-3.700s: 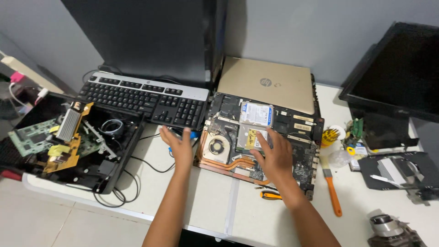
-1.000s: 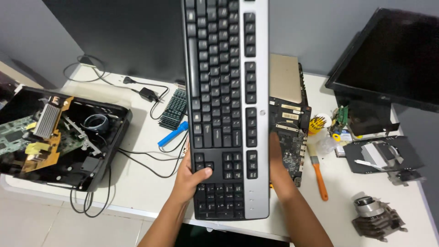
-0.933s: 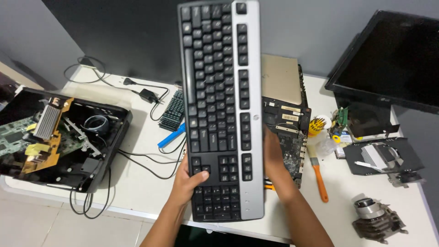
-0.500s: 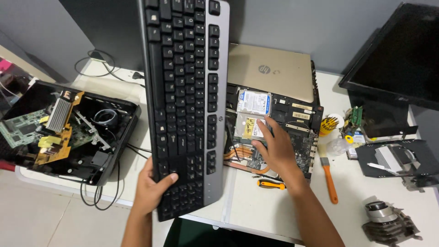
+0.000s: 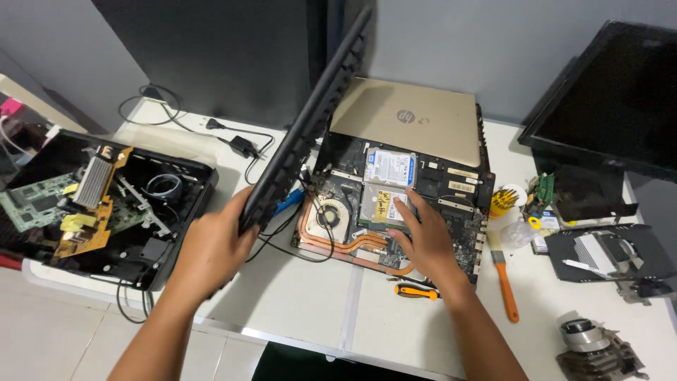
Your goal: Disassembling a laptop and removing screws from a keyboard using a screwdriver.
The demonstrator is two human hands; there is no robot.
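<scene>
Gripping the near end of a black keyboard [image 5: 310, 120], left hand [image 5: 211, 247] closed around its edge; keyboard tilted up on its side, seen edge-on, far end raised toward the dark monitor at the back. Right hand [image 5: 427, 240] flat, fingers spread, palm down on an opened laptop [image 5: 395, 197], holding nothing. Laptop's gold lid [image 5: 416, 120] lies behind the exposed board, fan [image 5: 328, 212] and copper pipes showing. Small orange screwdriver [image 5: 416, 291] just beside the right wrist. Orange-handled brush [image 5: 504, 282] further right. Opened black device [image 5: 106, 204] with circuit boards sits left on the white table [image 5: 296, 303].
</scene>
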